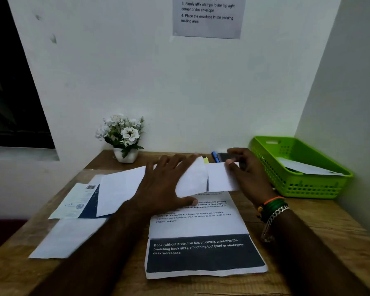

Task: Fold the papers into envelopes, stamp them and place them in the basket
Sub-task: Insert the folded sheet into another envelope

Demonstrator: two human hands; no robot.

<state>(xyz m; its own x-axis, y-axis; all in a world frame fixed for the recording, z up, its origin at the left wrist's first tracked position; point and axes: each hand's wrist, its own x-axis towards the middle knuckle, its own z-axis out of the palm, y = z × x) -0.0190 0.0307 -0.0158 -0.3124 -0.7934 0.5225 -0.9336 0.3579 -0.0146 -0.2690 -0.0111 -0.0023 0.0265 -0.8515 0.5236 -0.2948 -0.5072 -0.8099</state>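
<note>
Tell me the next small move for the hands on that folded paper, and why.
Probably press the flap down and crease it. The left hand lies flat on the folded white paper, while the right hand pinches the paper's right flap, which looks raised rather than flat. No stamp shows on it, and the green basket already holds one envelope.

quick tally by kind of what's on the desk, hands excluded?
Loose sheets and leaflets: 4, being the folded paper in the hands, the printed sheet, the white sheets at left and the leaflet.
Basket: 1, with an envelope inside.
Flower pot: 1.
Pen: 1.
Total: 8.
</note>
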